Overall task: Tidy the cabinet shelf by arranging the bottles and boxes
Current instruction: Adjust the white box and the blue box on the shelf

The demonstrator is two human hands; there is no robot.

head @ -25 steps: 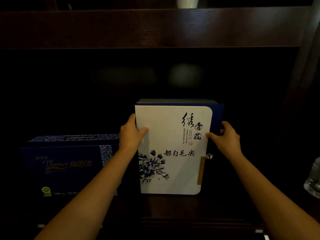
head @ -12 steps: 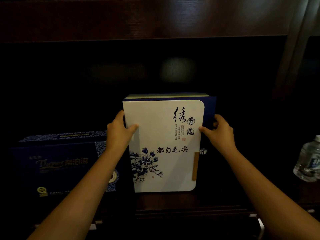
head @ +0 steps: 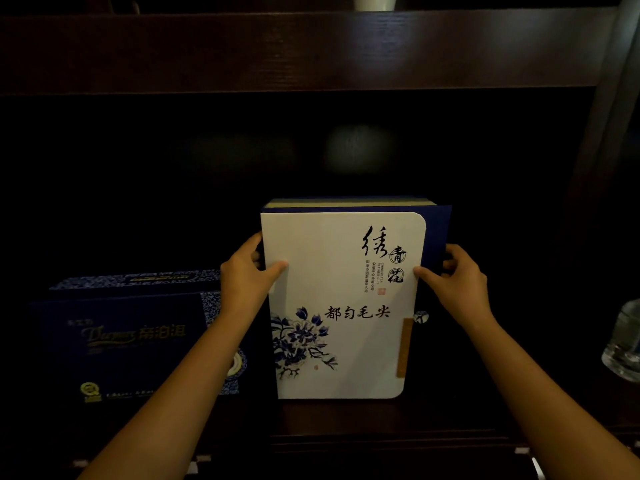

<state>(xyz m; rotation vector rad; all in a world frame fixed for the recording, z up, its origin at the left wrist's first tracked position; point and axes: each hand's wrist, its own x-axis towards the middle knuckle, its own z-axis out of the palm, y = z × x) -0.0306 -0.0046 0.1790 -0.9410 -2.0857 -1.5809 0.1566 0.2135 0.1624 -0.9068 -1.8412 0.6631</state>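
Observation:
A white tea box (head: 346,327) with a blue flower print and black lettering stands upright in the middle of the dark cabinet shelf (head: 346,420). My left hand (head: 247,271) grips its upper left edge, thumb on the front face. On the upper right edge sits my right hand (head: 457,275), thumb on the front as well. A dark blue box (head: 131,337) with gold lettering lies lengthwise just to the left, partly behind my left forearm. A clear plastic bottle (head: 623,344) shows at the right edge, cut off by the frame.
The dark wooden board (head: 311,50) of the upper shelf spans the top, with the base of a white object (head: 375,1) standing on it. A cabinet post (head: 609,133) rises at the right. The back of the shelf is black and unreadable.
Both hands keep the same grip on the white box. The view has shifted slightly, so the bottle at the right is now more cut off by the frame edge.

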